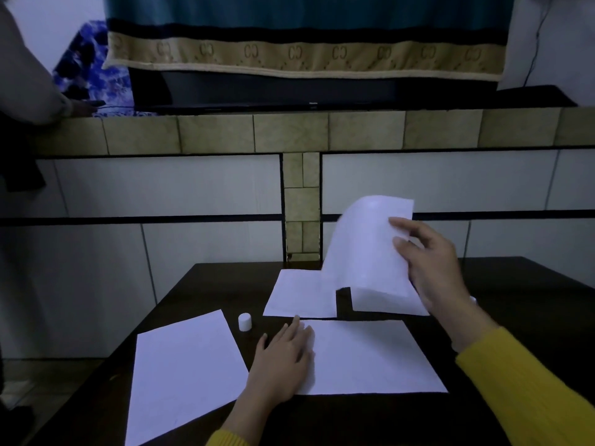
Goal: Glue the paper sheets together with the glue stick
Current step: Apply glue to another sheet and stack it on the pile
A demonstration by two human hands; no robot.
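Observation:
My right hand (429, 263) pinches the far edge of a white paper sheet (367, 252) and curls it up off the dark table (531, 304). The sheet's near edge still rests on the table. My left hand (283, 355) presses flat, fingers straight, on the left edge of a second sheet (376, 355) lying near me. A third sheet (299, 294) lies behind it, and a fourth (183, 371) lies at the left. A small white glue cap (245, 321) stands upright between the sheets. A white tip (472, 299) peeks out behind my right wrist; what it is cannot be told.
A tiled counter (289, 133) rises behind the table, with a dark screen (306, 94) under a cloth on top. Another person's sleeve (29, 88) rests on the counter at the far left.

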